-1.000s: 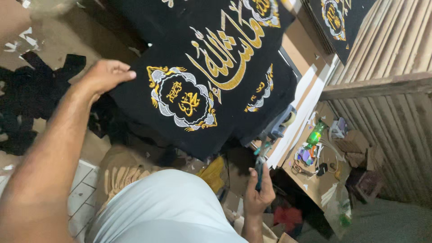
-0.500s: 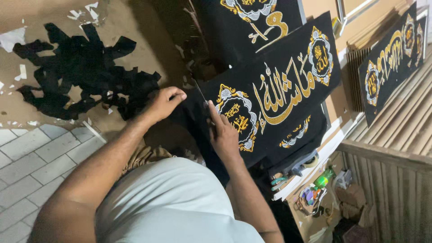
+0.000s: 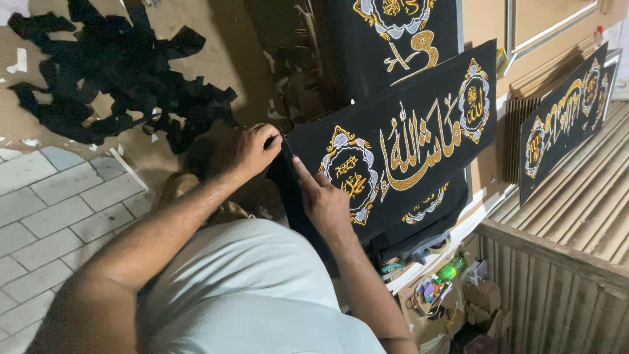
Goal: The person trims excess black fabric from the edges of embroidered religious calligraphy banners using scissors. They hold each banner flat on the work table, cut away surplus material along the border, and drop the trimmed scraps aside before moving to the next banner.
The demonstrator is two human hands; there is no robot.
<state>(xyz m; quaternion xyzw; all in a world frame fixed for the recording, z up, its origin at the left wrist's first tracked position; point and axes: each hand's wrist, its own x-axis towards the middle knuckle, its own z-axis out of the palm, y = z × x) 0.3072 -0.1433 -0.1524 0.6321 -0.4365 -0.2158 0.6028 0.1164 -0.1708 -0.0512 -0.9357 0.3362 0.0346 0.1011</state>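
Note:
A long black panel point(image 3: 419, 141) with gold embroidered script and round medallions lies in front of me. My left hand point(image 3: 254, 152) is closed, pinching the loose black cloth point(image 3: 286, 187) at the panel's near end. My right hand point(image 3: 324, 200) lies just beside it on that same end, next to the near medallion, fingers pointing towards the left hand and holding the edge. What sits under the fingers is hidden.
A heap of black cloth scraps point(image 3: 124, 78) lies on brown floor, with grey tiles point(image 3: 52, 210) beside it. Two more embroidered panels point(image 3: 563, 124) point(image 3: 400, 26) lean nearby. A low shelf holds a tape roll point(image 3: 438, 246) and a green bottle point(image 3: 452, 269). Slatted wood point(image 3: 557, 288) stands behind.
My right hand rose from the low shelf to the panel's end. My left hand went from resting flat on the panel to pinching the cloth at its edge. The view swung left.

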